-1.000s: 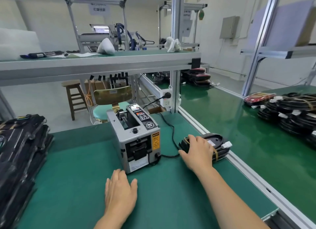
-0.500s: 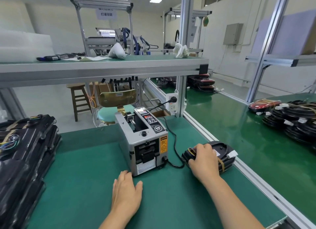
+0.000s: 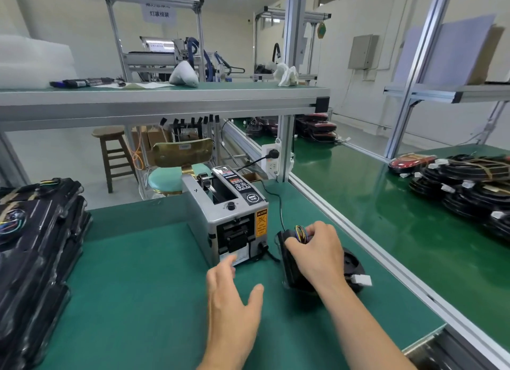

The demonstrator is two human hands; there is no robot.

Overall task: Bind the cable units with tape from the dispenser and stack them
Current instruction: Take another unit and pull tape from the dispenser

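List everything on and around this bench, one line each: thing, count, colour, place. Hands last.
tape dispenser: one, grey with black top, middle of the green bench
cable unit: one, black, white connector, right of the dispenser
bagged units: stack, count unclear, black, bench's left edge
cable coils: pile, count unclear, black, next bench on the right
power cord: one, black, dispenser to white socket
stool: one, brown wood, behind the bench
chair: one, teal seat, behind the dispenser
cloth: one, white, upper shelf
left hand: one, open, just before the dispenser's front
right hand: one, gripping the cable unit from above
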